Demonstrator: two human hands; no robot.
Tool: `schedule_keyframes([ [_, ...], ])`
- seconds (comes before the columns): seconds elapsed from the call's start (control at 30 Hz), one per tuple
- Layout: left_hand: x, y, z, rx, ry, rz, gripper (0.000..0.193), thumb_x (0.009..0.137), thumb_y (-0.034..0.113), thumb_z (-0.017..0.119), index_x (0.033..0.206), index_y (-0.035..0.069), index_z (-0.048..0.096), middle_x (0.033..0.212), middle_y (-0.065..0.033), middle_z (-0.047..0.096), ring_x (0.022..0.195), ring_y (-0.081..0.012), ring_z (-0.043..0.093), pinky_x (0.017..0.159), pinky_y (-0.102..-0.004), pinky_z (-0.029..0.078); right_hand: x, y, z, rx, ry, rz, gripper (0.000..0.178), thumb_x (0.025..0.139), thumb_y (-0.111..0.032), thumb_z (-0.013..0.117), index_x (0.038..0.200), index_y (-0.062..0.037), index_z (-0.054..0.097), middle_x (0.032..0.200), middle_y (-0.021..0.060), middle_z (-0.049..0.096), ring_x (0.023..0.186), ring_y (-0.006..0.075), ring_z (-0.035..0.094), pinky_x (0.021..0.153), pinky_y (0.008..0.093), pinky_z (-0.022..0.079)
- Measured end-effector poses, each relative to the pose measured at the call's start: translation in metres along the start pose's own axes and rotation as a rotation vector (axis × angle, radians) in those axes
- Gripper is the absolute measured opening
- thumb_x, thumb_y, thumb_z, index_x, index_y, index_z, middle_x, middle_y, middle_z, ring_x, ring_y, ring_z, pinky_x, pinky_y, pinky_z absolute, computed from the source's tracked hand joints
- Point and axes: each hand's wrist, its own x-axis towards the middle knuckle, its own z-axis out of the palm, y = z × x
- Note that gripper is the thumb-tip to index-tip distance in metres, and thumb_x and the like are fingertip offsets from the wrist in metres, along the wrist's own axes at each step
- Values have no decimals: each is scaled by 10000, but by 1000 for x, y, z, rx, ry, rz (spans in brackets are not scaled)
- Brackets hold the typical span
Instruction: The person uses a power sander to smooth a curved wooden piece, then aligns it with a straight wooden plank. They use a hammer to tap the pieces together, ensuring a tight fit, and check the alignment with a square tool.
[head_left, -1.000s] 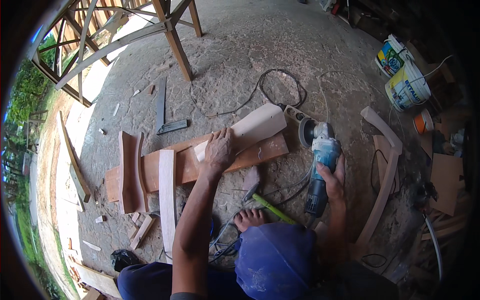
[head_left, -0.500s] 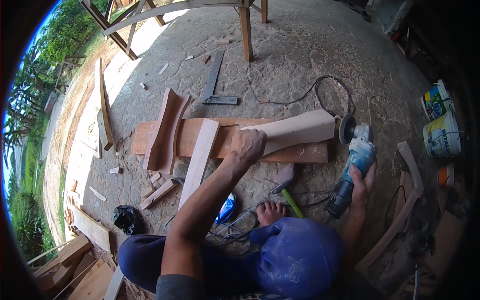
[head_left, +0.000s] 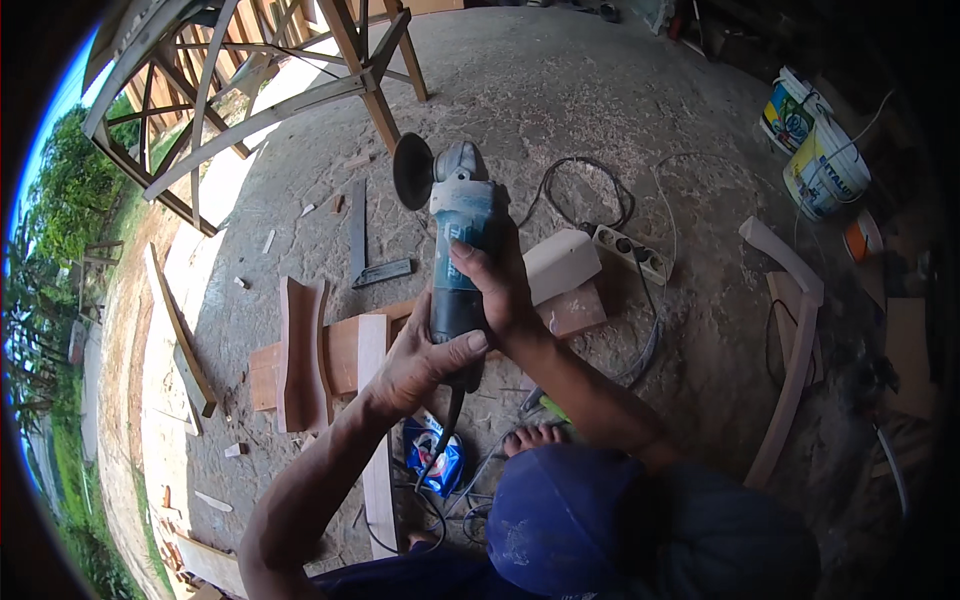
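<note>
Blue-bodied angle grinder [head_left: 455, 225] is being held up off the work, both hands wrapping it: the left hand [head_left: 420, 360] is gripping the rear handle, the right hand [head_left: 500, 290] is clasping the body, with the black disc pointing away. This looks like a pause to check or adjust the tool; going on would call for lowering the disc back onto the pale shaped wood piece [head_left: 560, 262], which is lying on reddish planks [head_left: 340, 350] below. Concrete floor [head_left: 620, 110] is carrying a power strip [head_left: 630, 252], a steel square [head_left: 365, 250], paint buckets [head_left: 815, 150] and curved offcuts [head_left: 790, 350] beside an open-sided timber frame [head_left: 300, 90].
</note>
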Motion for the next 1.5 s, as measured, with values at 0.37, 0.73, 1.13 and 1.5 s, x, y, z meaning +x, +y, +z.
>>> schedule_keyframes([
  [0.37,-116,-13,-29,720,200,85,1063,922,409,728,1607,-9,31,1350,-177,598,1196,-219,625,998,-359,497,-24,62,67,335,-90,364,754,903,-251,734,1451,-6,279,1213,122,540,1032,164,581,867,340,546],
  [0.73,-110,-45,-40,-214,404,111,845,912,503,705,1521,67,312,1305,-128,588,1162,-229,622,950,-386,534,-64,70,88,91,-125,238,748,935,-261,692,1487,-1,259,1325,132,474,1199,203,506,997,351,464],
  [1.13,-200,-37,-149,122,1098,14,444,792,165,777,1102,32,489,811,-67,597,599,-158,621,515,-305,535,-50,57,35,-344,-728,375,925,989,-391,631,1619,-45,49,1374,297,540,1281,335,561,1058,429,462],
  [1.5,-349,-155,-241,387,1702,-390,656,650,258,850,1125,-48,517,930,-133,651,779,-239,641,702,-381,527,-28,39,-143,-779,-518,206,726,996,-215,569,1602,-30,215,1259,241,618,1147,273,621,1009,379,477],
])
